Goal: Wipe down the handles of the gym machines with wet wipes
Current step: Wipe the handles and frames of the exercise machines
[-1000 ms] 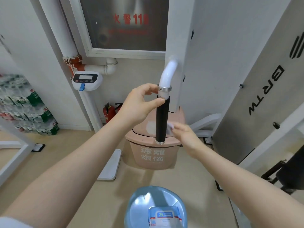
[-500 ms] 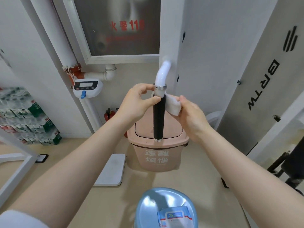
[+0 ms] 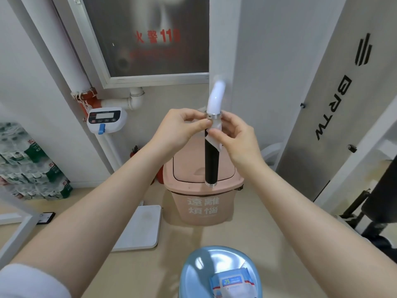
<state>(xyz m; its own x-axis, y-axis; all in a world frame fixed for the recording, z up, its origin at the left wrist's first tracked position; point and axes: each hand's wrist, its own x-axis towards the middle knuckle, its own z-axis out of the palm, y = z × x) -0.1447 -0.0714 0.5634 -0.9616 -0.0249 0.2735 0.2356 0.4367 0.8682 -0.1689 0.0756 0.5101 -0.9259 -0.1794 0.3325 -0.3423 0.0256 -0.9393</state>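
A gym machine handle (image 3: 211, 162) hangs upright in the middle of the view: a black grip under a silver collar, on a curved white tube (image 3: 216, 96). My left hand (image 3: 180, 131) pinches the handle at the collar from the left. My right hand (image 3: 233, 136) holds a white wet wipe (image 3: 214, 137) against the top of the black grip, just below the collar. A pack of wet wipes (image 3: 233, 283) lies on a blue round stool (image 3: 199, 269) at the bottom.
A pink lidded bin (image 3: 202, 203) stands on the floor behind the handle. A white scale platform (image 3: 141, 227) and its display (image 3: 105, 120) are at left, with stacked bottle packs (image 3: 28, 166) beyond. A grey machine panel (image 3: 335, 104) stands at right.
My right hand has carried the wipe up from the lower end of the black grip to its top, under the collar. My left hand stays at the collar.
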